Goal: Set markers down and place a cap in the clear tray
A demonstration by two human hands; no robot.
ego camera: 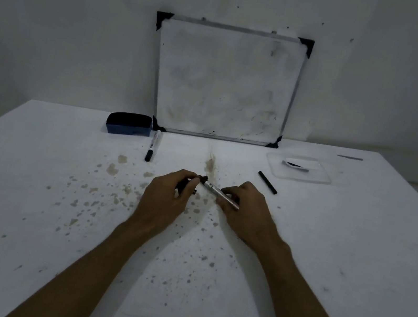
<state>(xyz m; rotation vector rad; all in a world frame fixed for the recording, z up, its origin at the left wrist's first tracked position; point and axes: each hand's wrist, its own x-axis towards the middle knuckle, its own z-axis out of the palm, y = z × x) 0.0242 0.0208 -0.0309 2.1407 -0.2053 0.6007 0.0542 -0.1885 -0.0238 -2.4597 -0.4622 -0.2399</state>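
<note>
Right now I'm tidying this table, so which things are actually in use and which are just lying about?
In use: marker barrel, held by right hand; small black part at its end, pinched by left hand.

Lying about: second marker, eraser, whiteboard, black stick, clear tray.

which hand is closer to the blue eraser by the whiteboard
Left. The left hand sits nearer than and right of the blue eraser; the right hand lies farther right.

Open table (32,184) around; second marker (153,146) and perhaps a cap (267,182) beyond.
</note>
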